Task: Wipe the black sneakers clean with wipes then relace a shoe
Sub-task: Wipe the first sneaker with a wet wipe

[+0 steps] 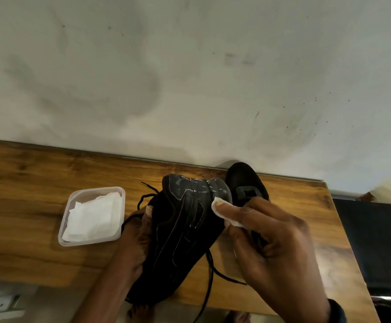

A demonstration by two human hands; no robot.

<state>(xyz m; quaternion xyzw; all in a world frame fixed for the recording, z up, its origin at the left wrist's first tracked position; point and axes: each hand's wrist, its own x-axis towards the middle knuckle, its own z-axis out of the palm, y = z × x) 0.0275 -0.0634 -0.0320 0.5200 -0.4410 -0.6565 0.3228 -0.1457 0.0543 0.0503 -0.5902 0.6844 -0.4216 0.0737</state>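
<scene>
Head view, right hand [276, 248] pressing crumpled white wipe [222, 212] on matte black sneaker [180, 229]

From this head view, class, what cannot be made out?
Head view only.
Most of the second shoe: behind the held shoe and right hand.
Fingers of the left hand: behind the held shoe.
Much of the wipe: under the right hand's fingers.
Number of wipes in the tub: folded together.
</scene>
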